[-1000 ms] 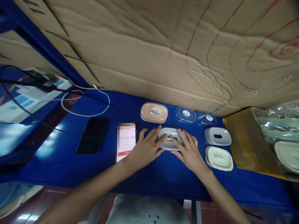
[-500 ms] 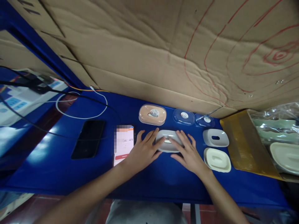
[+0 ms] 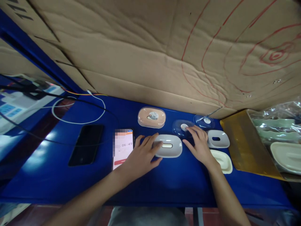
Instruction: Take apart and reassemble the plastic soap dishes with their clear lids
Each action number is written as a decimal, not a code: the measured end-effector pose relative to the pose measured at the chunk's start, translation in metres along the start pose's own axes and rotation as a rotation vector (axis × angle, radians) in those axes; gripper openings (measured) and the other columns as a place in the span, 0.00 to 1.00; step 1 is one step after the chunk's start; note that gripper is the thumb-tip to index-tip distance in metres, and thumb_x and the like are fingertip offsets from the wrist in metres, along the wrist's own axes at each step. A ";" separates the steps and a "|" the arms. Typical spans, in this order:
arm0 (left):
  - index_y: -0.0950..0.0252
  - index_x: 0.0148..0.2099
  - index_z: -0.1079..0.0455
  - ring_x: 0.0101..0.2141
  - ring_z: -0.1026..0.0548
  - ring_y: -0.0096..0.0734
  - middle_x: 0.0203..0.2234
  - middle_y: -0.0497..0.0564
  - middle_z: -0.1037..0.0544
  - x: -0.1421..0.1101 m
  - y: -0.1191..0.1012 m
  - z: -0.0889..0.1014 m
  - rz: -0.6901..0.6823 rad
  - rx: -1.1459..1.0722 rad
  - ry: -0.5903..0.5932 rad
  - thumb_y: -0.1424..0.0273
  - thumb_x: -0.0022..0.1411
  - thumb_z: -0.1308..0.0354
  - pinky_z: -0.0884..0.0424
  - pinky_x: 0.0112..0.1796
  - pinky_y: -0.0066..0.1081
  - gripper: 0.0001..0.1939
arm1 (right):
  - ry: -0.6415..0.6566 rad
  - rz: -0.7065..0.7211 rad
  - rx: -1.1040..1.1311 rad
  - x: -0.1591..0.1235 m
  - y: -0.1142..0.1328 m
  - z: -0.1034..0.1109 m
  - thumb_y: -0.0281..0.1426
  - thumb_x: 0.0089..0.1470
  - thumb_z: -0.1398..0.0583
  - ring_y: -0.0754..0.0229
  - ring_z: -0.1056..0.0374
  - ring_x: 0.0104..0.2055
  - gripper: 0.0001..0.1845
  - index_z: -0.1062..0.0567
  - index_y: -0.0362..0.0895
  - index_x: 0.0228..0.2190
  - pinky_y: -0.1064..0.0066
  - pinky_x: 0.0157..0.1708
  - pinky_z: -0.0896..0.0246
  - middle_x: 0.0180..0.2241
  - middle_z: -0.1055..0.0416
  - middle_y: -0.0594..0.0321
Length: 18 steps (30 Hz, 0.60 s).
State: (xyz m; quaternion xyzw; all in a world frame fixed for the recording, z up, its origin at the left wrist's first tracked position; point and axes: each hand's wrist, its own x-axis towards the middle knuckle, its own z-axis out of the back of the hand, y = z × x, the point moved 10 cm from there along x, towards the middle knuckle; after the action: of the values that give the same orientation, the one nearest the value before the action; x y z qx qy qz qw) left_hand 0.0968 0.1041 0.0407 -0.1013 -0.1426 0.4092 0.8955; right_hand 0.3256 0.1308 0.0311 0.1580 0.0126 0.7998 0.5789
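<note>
A grey oval soap dish [image 3: 169, 146] with a slot in its top lies on the blue table [image 3: 164, 179] in front of me. My left hand [image 3: 141, 154] holds its left end, fingers on top and thumb at the front edge. My right hand [image 3: 200, 145] has left the dish and pinches the right edge of a clear plastic lid [image 3: 180, 127] with a round sticker, just behind the dish.
A lidded peach soap box [image 3: 151, 117] and a second clear lid [image 3: 204, 121] sit near the cardboard wall [image 3: 150, 56]. A grey dish [image 3: 218, 138] and a cream dish [image 3: 223, 160] lie right. Timer phone [image 3: 123, 147], black phone [image 3: 86, 149], cables left; brown box [image 3: 246, 141] and bagged dishes [image 3: 282, 138] right.
My right hand left the grey dish, reached back to the nearer clear lid and drew it toward the dish. My left hand stayed on the dish's left end.
</note>
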 end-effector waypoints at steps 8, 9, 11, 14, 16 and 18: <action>0.57 0.63 0.29 0.59 0.27 0.57 0.69 0.62 0.34 -0.002 0.006 0.001 -0.007 -0.068 -0.012 0.62 0.69 0.35 0.37 0.61 0.58 0.23 | 0.061 -0.056 -0.015 -0.006 -0.015 -0.004 0.46 0.72 0.45 0.39 0.40 0.71 0.33 0.42 0.53 0.73 0.40 0.65 0.40 0.70 0.39 0.47; 0.57 0.64 0.30 0.58 0.26 0.56 0.69 0.61 0.34 -0.002 0.008 0.000 0.002 -0.082 -0.015 0.61 0.69 0.35 0.37 0.61 0.57 0.23 | 0.051 -0.068 0.004 -0.007 -0.015 -0.001 0.46 0.72 0.45 0.39 0.39 0.70 0.33 0.42 0.54 0.73 0.41 0.65 0.39 0.70 0.39 0.47; 0.56 0.67 0.34 0.57 0.25 0.54 0.69 0.60 0.32 -0.001 0.012 -0.001 0.028 -0.106 -0.024 0.61 0.70 0.35 0.36 0.59 0.55 0.26 | 0.044 -0.079 0.065 -0.008 -0.012 0.003 0.46 0.72 0.46 0.41 0.39 0.71 0.33 0.44 0.55 0.73 0.43 0.66 0.39 0.70 0.38 0.49; 0.58 0.72 0.43 0.58 0.25 0.55 0.67 0.62 0.30 -0.001 0.016 -0.003 0.069 -0.126 -0.047 0.61 0.70 0.35 0.36 0.58 0.55 0.35 | 0.083 -0.041 0.155 -0.013 0.004 0.004 0.45 0.72 0.45 0.45 0.41 0.72 0.33 0.44 0.57 0.73 0.45 0.68 0.41 0.71 0.39 0.53; 0.59 0.75 0.49 0.59 0.26 0.56 0.66 0.63 0.29 0.000 0.018 -0.003 0.090 -0.131 -0.065 0.61 0.70 0.35 0.37 0.58 0.55 0.40 | 0.120 0.012 0.173 -0.016 0.020 0.001 0.44 0.72 0.44 0.44 0.41 0.72 0.33 0.43 0.58 0.72 0.45 0.68 0.40 0.71 0.40 0.53; 0.58 0.77 0.53 0.61 0.26 0.57 0.66 0.63 0.29 0.000 0.018 -0.003 0.105 -0.142 -0.077 0.61 0.70 0.35 0.37 0.58 0.54 0.42 | 0.136 0.077 0.166 -0.018 0.039 -0.003 0.45 0.71 0.42 0.43 0.40 0.71 0.34 0.43 0.57 0.72 0.44 0.66 0.39 0.72 0.41 0.52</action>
State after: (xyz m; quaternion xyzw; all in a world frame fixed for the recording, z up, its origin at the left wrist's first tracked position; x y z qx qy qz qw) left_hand 0.0847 0.1157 0.0326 -0.1559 -0.2003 0.4480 0.8573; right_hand 0.2945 0.1013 0.0319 0.1509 0.1121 0.8265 0.5306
